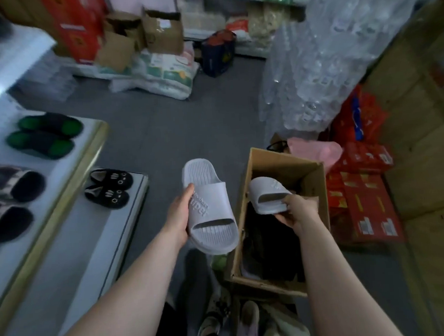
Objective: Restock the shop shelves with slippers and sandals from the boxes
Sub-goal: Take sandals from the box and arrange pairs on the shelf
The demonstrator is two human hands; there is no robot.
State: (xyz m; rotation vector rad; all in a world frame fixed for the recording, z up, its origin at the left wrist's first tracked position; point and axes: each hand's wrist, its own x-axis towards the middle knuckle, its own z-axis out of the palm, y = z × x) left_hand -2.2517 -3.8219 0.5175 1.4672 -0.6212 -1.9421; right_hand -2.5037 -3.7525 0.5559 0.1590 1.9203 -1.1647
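Note:
My left hand (178,216) grips a pale grey slide slipper (210,207) by its side, held over the floor left of an open cardboard box (312,172). My right hand (297,212) pinches the matching grey slipper (266,195) by its toe end, just above the box. Dark footwear lies inside the box. On the white shelves at the left sit black-and-green sandals (44,135), furry dark slippers (7,201) and black cat-face slippers (109,187).
A second box of light slippers (264,326) stands at my feet. Red cartons (366,205) stack to the right, with wrapped clear plastic goods (321,65) behind. Cardboard boxes (142,35) and white packs (163,72) line the far wall. Grey floor (187,123) lies between.

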